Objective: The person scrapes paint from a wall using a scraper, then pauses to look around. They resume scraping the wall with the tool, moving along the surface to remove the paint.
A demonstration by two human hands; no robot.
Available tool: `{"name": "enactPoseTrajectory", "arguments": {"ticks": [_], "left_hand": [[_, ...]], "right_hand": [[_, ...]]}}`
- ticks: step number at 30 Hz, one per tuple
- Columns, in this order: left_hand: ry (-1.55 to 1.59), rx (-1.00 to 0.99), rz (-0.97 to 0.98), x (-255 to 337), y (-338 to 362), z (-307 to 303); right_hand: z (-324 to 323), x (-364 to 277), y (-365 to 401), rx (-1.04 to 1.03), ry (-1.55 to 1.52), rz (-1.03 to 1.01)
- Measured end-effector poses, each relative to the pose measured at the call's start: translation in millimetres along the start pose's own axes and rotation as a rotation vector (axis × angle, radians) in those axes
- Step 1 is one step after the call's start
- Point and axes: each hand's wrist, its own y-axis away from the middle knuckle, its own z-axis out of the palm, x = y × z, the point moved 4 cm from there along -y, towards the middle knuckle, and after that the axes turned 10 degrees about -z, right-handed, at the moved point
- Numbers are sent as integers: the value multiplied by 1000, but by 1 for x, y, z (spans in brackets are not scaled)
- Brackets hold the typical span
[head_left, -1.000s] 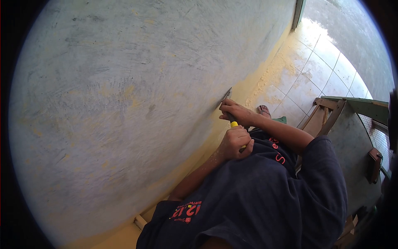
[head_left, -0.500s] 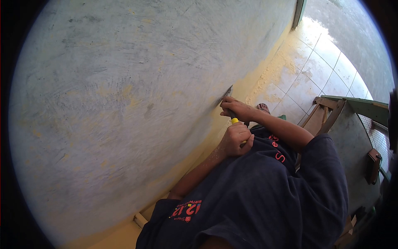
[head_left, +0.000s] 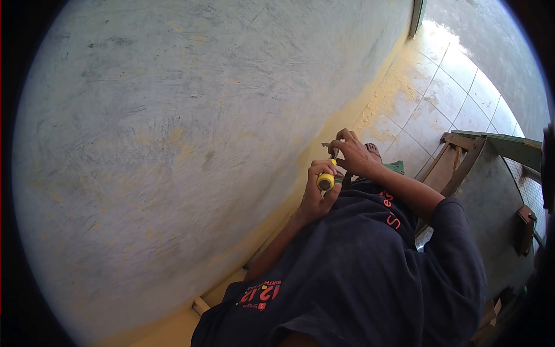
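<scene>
My left hand [head_left: 318, 184] is wrapped round the yellow handle [head_left: 325, 182] of a scraper, its round butt end facing up toward me. The narrow metal blade [head_left: 325, 144] points toward the wall's lower part. My right hand [head_left: 355, 155] is just beyond, its fingers bent at the metal end of the scraper and seeming to pinch it. Part of the shank is hidden behind the fingers. Beside both hands rises the wall [head_left: 173, 162], grey-white, scratched, with yellow patches and a yellow band along its foot.
Yellow scrapings [head_left: 381, 98] lie on the white floor tiles [head_left: 430, 110] along the wall. My foot [head_left: 373, 151] shows past my right hand. To the right stands a wooden frame with a green edge [head_left: 503, 144], with a brown object [head_left: 525, 230] near it.
The scraper has come away from the wall and turned, its handle end now toward me. My left hand has risen a little; my right hand has shifted right, its fingers now at the metal end.
</scene>
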Motion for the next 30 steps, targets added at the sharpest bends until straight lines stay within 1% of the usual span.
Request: {"name": "enactPoseTrajectory", "arguments": {"ticks": [1,2,4,5,6,8,9,10,12,13,14,16,17,19,20,21,22,23,24,25,26,27,28,29,30], "left_hand": [[-28,-54,-10,-5,0,2],[-24,-58,-13,-6,-1,3],[-71,-112,15,-6,-2,11],[-68,-116,17,-5,-4,11],[-106,-146,10,-3,-5,11],[-145,-171,2,-3,-8,13],[-148,-202,26,-3,-9,15],[-151,-235,49,-3,-11,18],[-168,-242,60,-3,-14,20],[-184,-245,70,-2,-16,21],[-183,-244,70,-2,-18,22],[-243,-275,130,1,-20,21],[-242,-276,133,2,-21,20],[-177,-385,116,6,-21,19],[-173,-390,115,7,-22,21],[-105,-391,101,8,-24,22],[-38,-393,86,9,-24,24],[-34,-400,84,10,-23,25],[-84,-413,92,12,-22,25],[-138,-424,101,14,-21,24],[-141,-424,100,16,-20,23],[-173,-371,145,20,-18,22],[-202,-316,189,23,-17,21],[-202,-312,185,25,-16,22],[-241,-321,223,27,-15,23]], "right_hand": [[-4,-1,4,-29,103,92],[0,4,8,-30,103,98],[17,28,21,-120,-137,332],[14,27,22,-216,-161,436],[15,32,23,-213,-158,437],[23,39,30,-146,-739,635],[23,38,32,-92,-935,740],[19,36,33,-92,-936,740],[1,20,28,141,-1426,928],[15,38,35,190,-1607,910],[10,40,38,189,-1606,911],[7,43,43,214,-1639,1038],[13,42,45,266,-1599,1158],[23,40,43,257,-1581,1155],[31,40,43,244,-1565,1153],[47,48,39,229,-1664,1212],[64,57,34,238,-1665,1217],[80,61,28,262,-1730,1281],[90,59,20,283,-1795,1343],[96,59,11,285,-1797,1341],[101,55,1,329,-1839,1337],[103,48,-9,371,-1879,1334],[105,41,-17,366,-1878,1336],[100,28,-24,336,-1895,1365],[101,21,-27,308,-1913,1396]]}}
